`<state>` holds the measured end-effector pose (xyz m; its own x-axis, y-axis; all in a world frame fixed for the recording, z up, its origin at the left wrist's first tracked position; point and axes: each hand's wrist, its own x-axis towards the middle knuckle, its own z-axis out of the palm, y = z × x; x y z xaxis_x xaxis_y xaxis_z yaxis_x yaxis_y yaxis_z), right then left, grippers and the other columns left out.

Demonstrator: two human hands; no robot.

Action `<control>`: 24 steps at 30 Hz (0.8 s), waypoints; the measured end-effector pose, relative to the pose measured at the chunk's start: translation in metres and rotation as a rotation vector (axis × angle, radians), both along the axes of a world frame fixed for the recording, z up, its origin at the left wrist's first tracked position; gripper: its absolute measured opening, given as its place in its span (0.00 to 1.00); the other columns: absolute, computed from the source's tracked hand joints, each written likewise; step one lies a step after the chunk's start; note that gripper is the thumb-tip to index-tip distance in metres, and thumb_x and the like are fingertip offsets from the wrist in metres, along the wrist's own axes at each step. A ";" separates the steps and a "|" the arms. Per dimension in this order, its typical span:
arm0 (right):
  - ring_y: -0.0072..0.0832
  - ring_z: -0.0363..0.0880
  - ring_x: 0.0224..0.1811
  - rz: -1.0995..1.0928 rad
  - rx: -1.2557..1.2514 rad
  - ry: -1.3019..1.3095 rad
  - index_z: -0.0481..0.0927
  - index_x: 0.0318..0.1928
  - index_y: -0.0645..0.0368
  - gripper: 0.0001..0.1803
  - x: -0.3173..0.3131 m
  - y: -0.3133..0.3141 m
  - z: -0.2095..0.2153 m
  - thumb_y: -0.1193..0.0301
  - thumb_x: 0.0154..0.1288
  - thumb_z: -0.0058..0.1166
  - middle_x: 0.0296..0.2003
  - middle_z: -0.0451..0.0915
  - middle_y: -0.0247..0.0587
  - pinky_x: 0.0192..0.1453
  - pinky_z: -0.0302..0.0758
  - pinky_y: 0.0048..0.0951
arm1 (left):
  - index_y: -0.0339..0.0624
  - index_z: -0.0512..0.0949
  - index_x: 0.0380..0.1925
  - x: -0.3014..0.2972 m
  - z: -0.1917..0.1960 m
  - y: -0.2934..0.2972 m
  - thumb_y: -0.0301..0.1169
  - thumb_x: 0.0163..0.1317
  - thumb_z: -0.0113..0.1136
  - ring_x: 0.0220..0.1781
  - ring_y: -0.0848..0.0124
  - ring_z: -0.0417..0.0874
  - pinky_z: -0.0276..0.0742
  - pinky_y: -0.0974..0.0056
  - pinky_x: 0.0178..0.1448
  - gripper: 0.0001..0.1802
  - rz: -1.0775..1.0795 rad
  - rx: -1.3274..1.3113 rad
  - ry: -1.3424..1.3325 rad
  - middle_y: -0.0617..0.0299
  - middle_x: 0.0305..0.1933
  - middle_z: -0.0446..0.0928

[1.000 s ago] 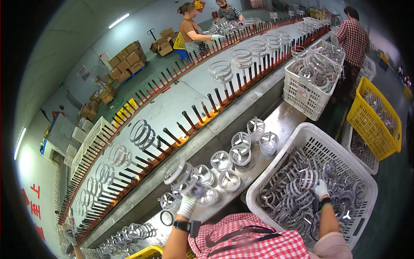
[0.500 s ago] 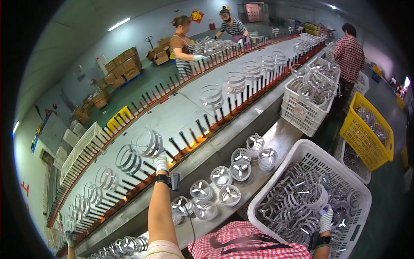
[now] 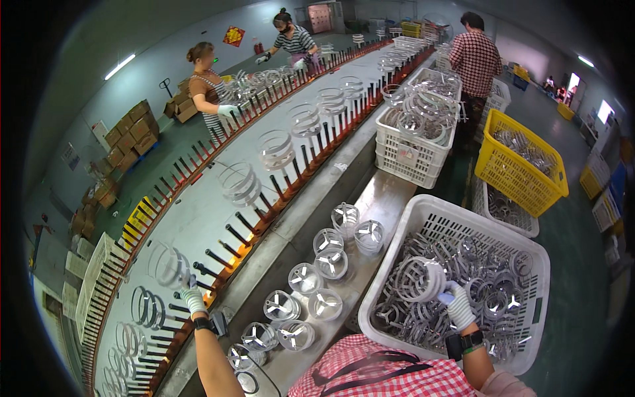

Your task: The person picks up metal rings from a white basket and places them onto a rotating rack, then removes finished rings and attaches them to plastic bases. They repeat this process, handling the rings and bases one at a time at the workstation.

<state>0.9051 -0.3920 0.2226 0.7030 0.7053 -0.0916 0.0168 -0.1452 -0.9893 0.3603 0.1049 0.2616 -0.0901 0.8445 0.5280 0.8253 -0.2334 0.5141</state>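
Note:
My left hand [image 3: 193, 298], in a striped glove, reaches over the near edge of the peg line. Its fingers are closed at the lower edge of a clear ringed part [image 3: 169, 264], beside a black peg [image 3: 208, 270]. My right hand [image 3: 458, 308], gloved too, grips the side of a stacked clear ringed cup [image 3: 421, 280] above the large white crate [image 3: 539, 291]. Similar silvery and clear ringed parts fill that crate. Several clear cups with three-armed silver centres [image 3: 325, 304] stand on the metal ledge between my arms.
Black pegs on an orange-lit rail [image 3: 228, 264] edge the long white table [image 3: 218, 215], several carrying ringed parts. Another full white crate [image 3: 403, 159] and a yellow crate [image 3: 522, 178] stand ahead on the right. Two co-workers stand across the line, another [image 3: 476, 59] beyond the crates.
The view has turned, shifting the scene leftward. My left hand has followed the ringed part down-left along the line. The cup at my right hand has moved left over the crate.

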 end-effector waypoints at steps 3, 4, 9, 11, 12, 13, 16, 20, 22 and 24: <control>0.20 0.73 0.35 0.119 0.073 0.012 0.74 0.39 0.64 0.14 -0.011 0.024 0.010 0.73 0.50 0.55 0.33 0.77 0.35 0.41 0.70 0.23 | 0.31 0.71 0.47 -0.022 -0.003 -0.021 0.45 0.59 0.52 0.46 0.48 0.75 0.68 0.55 0.47 0.27 0.253 -0.109 -0.137 0.40 0.45 0.74; 0.20 0.73 0.36 0.150 0.102 0.060 0.74 0.41 0.64 0.15 -0.020 0.029 0.022 0.74 0.51 0.54 0.34 0.77 0.35 0.42 0.70 0.23 | 0.29 0.68 0.49 -0.022 -0.011 -0.032 0.45 0.59 0.53 0.49 0.49 0.74 0.67 0.56 0.49 0.29 0.295 -0.026 -0.189 0.39 0.48 0.72; 0.21 0.74 0.39 0.261 0.156 0.509 0.73 0.45 0.66 0.16 -0.052 0.041 0.063 0.74 0.55 0.50 0.37 0.77 0.36 0.45 0.72 0.23 | 0.36 0.58 0.59 0.144 -0.001 -0.168 0.27 0.58 0.52 0.56 0.63 0.64 0.58 0.62 0.62 0.28 -0.438 -0.631 -0.483 0.53 0.55 0.64; 0.20 0.75 0.38 0.414 0.192 0.451 0.73 0.45 0.67 0.16 -0.065 0.049 0.062 0.74 0.55 0.49 0.35 0.77 0.36 0.43 0.72 0.21 | 0.40 0.54 0.62 0.199 0.007 -0.234 0.23 0.55 0.53 0.61 0.64 0.61 0.56 0.62 0.64 0.33 -0.854 -0.879 -0.426 0.53 0.62 0.58; 0.20 0.75 0.36 0.483 0.207 0.429 0.73 0.44 0.67 0.16 -0.072 0.051 0.073 0.74 0.55 0.50 0.34 0.77 0.37 0.42 0.72 0.21 | 0.40 0.53 0.62 0.205 -0.006 -0.259 0.23 0.54 0.54 0.64 0.63 0.59 0.55 0.61 0.66 0.35 -0.995 -0.948 -0.509 0.52 0.64 0.56; 0.20 0.75 0.34 0.533 0.219 0.405 0.73 0.44 0.67 0.15 -0.076 0.048 0.079 0.74 0.55 0.50 0.33 0.77 0.37 0.40 0.72 0.21 | 0.39 0.52 0.63 0.237 0.023 -0.286 0.24 0.54 0.56 0.64 0.62 0.59 0.55 0.61 0.66 0.36 -1.128 -0.954 -0.371 0.50 0.63 0.58; 0.24 0.75 0.35 0.556 0.233 0.898 0.73 0.41 0.66 0.13 -0.090 0.042 0.069 0.74 0.55 0.50 0.32 0.77 0.38 0.41 0.72 0.23 | 0.34 0.57 0.60 0.236 -0.023 -0.305 0.27 0.55 0.57 0.54 0.64 0.72 0.68 0.63 0.56 0.32 -1.150 -0.988 -0.127 0.50 0.57 0.67; 0.26 0.76 0.36 0.469 0.269 1.075 0.73 0.42 0.63 0.11 -0.086 0.020 0.068 0.74 0.57 0.50 0.32 0.76 0.37 0.42 0.72 0.25 | 0.35 0.68 0.50 0.250 0.001 -0.313 0.27 0.57 0.55 0.45 0.69 0.76 0.71 0.67 0.48 0.20 -1.381 -1.009 0.363 0.57 0.45 0.74; 0.25 0.75 0.28 0.336 0.229 1.335 0.73 0.38 0.61 0.08 -0.082 0.017 0.085 0.73 0.59 0.51 0.27 0.76 0.37 0.36 0.72 0.23 | 0.36 0.76 0.37 0.266 0.003 -0.335 0.29 0.61 0.51 0.30 0.73 0.77 0.72 0.68 0.35 0.10 -1.213 -1.320 -0.210 0.62 0.30 0.78; 0.25 0.75 0.28 0.384 0.264 1.369 0.73 0.39 0.61 0.07 -0.083 0.012 0.077 0.73 0.60 0.49 0.28 0.77 0.37 0.36 0.72 0.24 | 0.36 0.74 0.38 0.266 -0.002 -0.344 0.33 0.62 0.51 0.28 0.73 0.76 0.72 0.68 0.31 0.11 -1.194 -1.456 -0.334 0.61 0.30 0.76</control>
<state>0.8221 -0.3798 0.3000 -0.0609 0.9292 -0.3645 -0.9523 -0.1635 -0.2578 0.6266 -0.2389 0.2599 0.8554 0.2442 -0.4567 0.4248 0.1735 0.8885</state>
